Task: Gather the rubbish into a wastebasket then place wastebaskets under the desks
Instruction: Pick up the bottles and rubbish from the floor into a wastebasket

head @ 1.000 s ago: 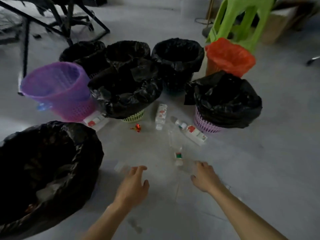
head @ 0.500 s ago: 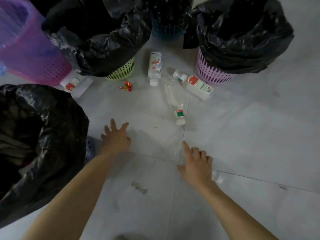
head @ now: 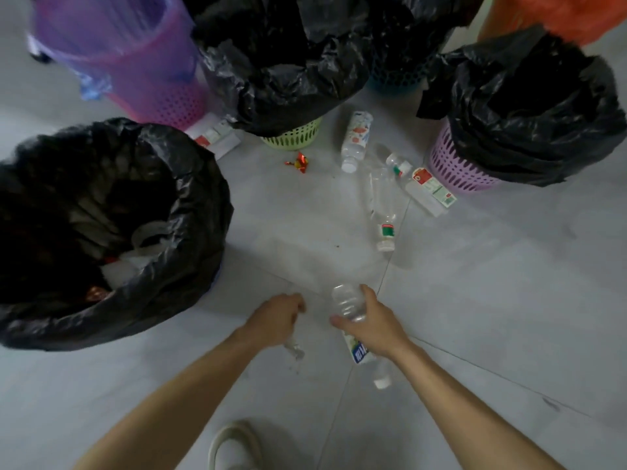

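Clasping a clear bottle [head: 349, 305] in right hand [head: 375, 329] grip, left hand [head: 276, 320] grip closed on clear scrap [head: 294, 351].

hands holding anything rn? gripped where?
Right hand grips a clear plastic bottle around its mid-body, cap end pointing back toward the person. Left hand is closed on a small clear scrap; exact hold point can't be told.

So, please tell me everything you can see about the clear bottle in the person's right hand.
The clear plastic bottle looks empty and slightly ribbed, with a white and blue label and a white cap. The right hand grips it around the middle, fingers wrapped over the body. Its base points away from the person and its cap end points back toward them. It is low over the grey floor; whether it touches the floor is unclear.
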`<state>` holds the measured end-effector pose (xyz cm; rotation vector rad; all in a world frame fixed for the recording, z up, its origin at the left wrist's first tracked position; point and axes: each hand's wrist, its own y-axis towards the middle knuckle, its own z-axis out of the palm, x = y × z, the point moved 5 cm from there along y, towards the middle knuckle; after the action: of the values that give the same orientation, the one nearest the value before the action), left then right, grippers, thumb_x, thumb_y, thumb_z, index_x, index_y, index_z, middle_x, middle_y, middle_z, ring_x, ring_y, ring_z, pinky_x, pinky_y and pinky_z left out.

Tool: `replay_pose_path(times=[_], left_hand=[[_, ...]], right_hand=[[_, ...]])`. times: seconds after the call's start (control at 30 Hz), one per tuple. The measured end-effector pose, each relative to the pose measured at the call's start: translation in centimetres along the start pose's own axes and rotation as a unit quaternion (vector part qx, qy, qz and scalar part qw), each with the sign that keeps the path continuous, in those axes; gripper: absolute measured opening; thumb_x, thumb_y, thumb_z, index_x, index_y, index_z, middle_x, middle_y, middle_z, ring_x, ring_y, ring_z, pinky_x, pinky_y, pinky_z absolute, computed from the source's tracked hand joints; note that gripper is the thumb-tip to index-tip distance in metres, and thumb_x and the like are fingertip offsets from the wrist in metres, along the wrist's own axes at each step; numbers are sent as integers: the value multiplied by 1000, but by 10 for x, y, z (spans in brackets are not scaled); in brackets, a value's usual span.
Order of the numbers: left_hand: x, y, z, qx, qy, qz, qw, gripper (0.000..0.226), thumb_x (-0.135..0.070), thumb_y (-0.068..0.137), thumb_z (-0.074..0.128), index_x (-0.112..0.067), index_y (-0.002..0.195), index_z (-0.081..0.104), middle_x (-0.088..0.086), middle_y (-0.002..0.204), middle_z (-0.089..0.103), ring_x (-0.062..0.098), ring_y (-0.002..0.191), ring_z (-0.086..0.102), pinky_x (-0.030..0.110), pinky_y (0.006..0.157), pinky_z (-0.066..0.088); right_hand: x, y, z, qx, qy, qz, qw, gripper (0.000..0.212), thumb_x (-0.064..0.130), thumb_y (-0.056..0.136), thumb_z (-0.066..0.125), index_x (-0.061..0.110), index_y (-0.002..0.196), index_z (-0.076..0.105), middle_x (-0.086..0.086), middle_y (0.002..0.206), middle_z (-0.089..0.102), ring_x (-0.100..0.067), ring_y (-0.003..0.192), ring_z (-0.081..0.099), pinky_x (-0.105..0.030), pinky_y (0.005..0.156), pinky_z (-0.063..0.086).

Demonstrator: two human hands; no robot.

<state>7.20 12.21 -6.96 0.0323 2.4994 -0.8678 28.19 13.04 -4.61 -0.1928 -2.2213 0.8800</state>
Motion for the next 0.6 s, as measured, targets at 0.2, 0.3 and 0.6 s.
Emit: replay_pose_path(times=[0.2,0.3,0.6], left_hand=[[-29,-96,-122,-225,-85,27,970,25,-20,93,52,-33,114,57,-8,95,62,14,80,60,31,76,51],[-24,-170,-195,-396,-29,74,915,24,-25,95,49,-28,116,59,-13,110,56,11,91,58,29,75,50],[91,-235,-263,-476,-26,-160,864,48,-48,101,42,-28,144,40,-1,142,48,23,123,53,41,95,50]], right_hand=[[142,-30,-38,-83,137,-133,978,68,66,77,67,24,126,47,21,102,61,-2,91,64,-22,81,48],[230,-67,-49,-96,214,-233,944,66,72,76,63,24,118,44,6,109,67,1,88,67,-6,67,48],[355,-109,-11,-99,215,-398,886,72,49,81,75,28,139,39,13,130,60,2,117,57,-22,101,46]])
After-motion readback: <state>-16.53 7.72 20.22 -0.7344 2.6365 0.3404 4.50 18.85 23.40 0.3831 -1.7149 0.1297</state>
